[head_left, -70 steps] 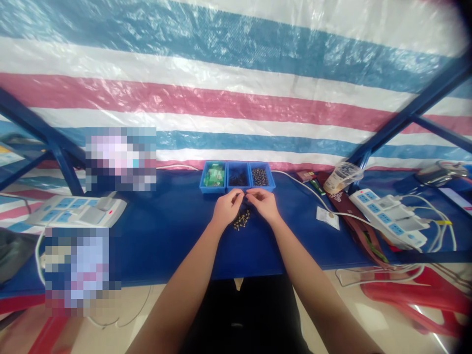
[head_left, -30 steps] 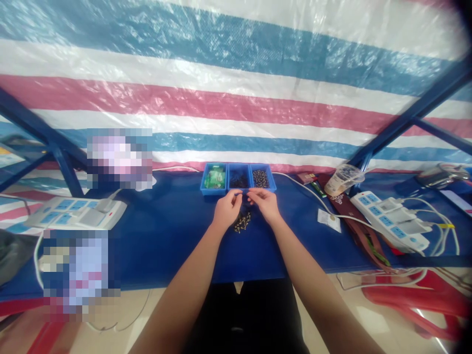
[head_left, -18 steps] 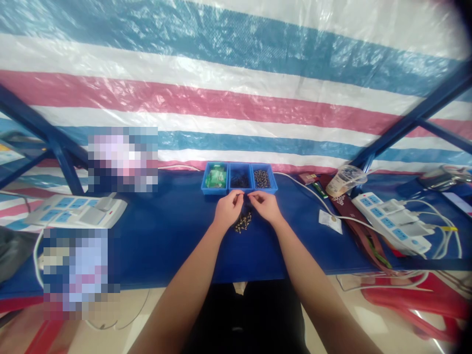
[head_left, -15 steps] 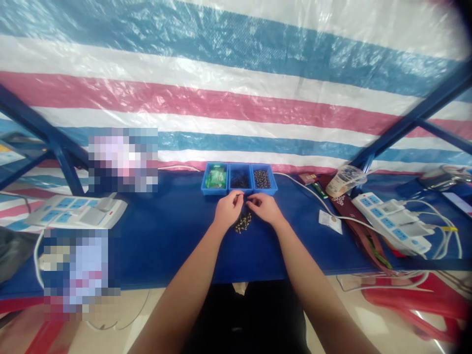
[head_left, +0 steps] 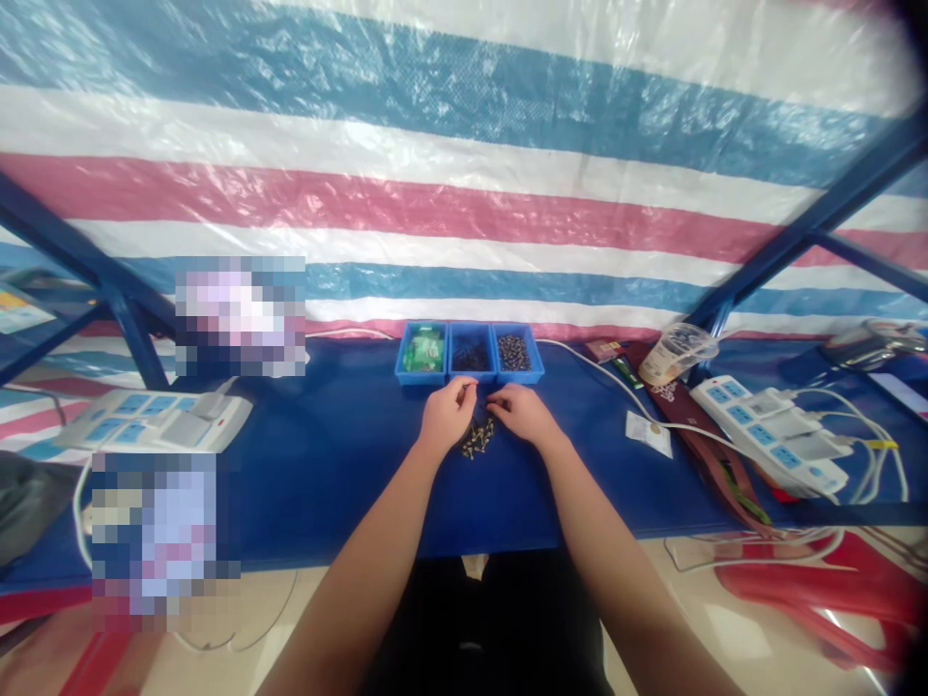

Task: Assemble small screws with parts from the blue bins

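Observation:
Both hands are close together over the blue table (head_left: 319, 483), just in front of three joined blue bins. My left hand (head_left: 449, 416) has its fingertips pinched, with something too small to make out. Beside it, my right hand (head_left: 520, 411) also has its fingers pressed together, and what they hold is hidden. Between and below the hands lies a small pile of brass-coloured screws (head_left: 477, 440). The left bin (head_left: 422, 379) has green-and-white packets (head_left: 424, 348), the middle bin (head_left: 473, 375) dark small parts, the right bin (head_left: 519, 377) dark metallic small parts (head_left: 513, 353).
White power strips lie left (head_left: 156, 420) and right (head_left: 768, 435). A plastic cup (head_left: 674, 356), a maroon strap (head_left: 696, 435), a small clear packet (head_left: 649, 433) and white cables are to the right. Striped sheeting (head_left: 464, 203) hangs behind; red stools (head_left: 819, 590) stand below.
My right hand has shifted very slightly down. My left hand stays nearly in place, and the camera view has tilted a little.

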Tool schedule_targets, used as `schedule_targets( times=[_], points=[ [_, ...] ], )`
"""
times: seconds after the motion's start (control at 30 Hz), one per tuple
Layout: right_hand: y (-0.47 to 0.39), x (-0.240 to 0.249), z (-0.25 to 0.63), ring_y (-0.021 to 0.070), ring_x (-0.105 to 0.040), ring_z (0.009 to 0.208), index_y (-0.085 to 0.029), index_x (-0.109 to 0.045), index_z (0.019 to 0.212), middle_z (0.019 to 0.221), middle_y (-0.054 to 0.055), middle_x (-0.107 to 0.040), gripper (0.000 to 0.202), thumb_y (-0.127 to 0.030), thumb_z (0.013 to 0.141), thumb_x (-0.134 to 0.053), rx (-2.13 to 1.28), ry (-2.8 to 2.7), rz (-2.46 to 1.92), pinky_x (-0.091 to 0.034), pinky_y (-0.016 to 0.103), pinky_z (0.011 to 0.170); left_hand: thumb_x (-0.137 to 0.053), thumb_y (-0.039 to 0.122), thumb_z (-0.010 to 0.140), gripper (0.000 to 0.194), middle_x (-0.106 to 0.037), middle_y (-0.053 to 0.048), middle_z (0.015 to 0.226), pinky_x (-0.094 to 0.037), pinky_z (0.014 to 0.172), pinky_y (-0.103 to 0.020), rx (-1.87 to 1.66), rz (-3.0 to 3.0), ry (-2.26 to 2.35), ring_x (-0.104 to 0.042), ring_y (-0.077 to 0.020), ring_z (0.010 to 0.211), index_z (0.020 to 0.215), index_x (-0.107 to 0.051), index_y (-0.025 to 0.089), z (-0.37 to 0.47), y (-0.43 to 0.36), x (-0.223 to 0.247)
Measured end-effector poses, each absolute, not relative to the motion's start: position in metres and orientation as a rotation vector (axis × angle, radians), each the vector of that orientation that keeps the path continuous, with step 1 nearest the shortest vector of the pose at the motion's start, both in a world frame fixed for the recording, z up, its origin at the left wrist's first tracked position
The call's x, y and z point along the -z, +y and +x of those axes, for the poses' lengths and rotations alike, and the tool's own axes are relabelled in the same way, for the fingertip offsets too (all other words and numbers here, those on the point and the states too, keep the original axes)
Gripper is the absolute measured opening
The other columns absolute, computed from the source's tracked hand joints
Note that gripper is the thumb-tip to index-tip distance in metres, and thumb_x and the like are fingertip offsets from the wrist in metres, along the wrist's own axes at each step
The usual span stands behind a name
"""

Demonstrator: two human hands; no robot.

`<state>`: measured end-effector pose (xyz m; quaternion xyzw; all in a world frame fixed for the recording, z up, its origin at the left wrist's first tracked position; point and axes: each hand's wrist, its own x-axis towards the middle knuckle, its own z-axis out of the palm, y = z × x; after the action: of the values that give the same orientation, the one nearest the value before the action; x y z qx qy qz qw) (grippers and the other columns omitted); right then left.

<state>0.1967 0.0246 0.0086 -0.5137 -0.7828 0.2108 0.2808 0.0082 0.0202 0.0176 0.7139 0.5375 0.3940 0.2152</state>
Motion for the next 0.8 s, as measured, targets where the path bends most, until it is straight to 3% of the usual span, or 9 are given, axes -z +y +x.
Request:
schedule_targets(
  times=[0.17,0.33,0.53,0.8],
  points=[
    [0.023,-0.013,0.195,0.0154,-0.059,0.073,-0.020,-0.072,0.082,0.082,0.004,-0.066,0.012,-0.021,0.085,-0.061,-0.597,-2.024,-1.356,-0.046,0.028,0.072,-0.046,0.035,0.093,0.027,-0.056,0.003,0.060,-0.037,0.057,-0.022,-1.073,1.985,1.487,-0.050,-0.0100,0.053,0.103,-0.068,0.020,0.007,0.020,-0.016],
    [0.020,-0.018,0.189,0.0160,-0.062,0.075,-0.020,-0.070,0.093,0.087,0.004,-0.070,0.019,-0.033,0.089,-0.056,-0.734,-1.773,-1.267,-0.048,0.029,0.074,-0.052,0.035,0.091,0.028,-0.063,0.001,0.068,-0.040,0.060,-0.022,-1.022,2.004,1.410,-0.052,-0.0101,0.057,0.110,-0.068,0.023,0.007,0.021,-0.014],
    [0.019,-0.019,0.185,0.0168,-0.064,0.075,-0.020,-0.071,0.091,0.088,0.004,-0.072,0.024,-0.041,0.086,-0.060,-0.855,-1.642,-1.234,-0.050,0.030,0.073,-0.051,0.037,0.092,0.025,-0.064,0.001,0.070,-0.038,0.059,-0.022,-1.006,2.044,1.374,-0.051,-0.0101,0.057,0.099,-0.069,0.022,0.008,0.020,-0.015],
    [0.024,-0.014,0.185,0.0181,-0.066,0.076,-0.019,-0.073,0.098,0.090,0.006,-0.073,0.030,-0.042,0.079,-0.069,-0.922,-1.490,-1.204,-0.053,0.032,0.073,-0.045,0.038,0.095,0.026,-0.062,0.001,0.071,-0.037,0.058,-0.021,-1.057,1.988,1.416,-0.054,-0.0111,0.059,0.100,-0.062,0.020,0.008,0.022,-0.014]
  ],
)
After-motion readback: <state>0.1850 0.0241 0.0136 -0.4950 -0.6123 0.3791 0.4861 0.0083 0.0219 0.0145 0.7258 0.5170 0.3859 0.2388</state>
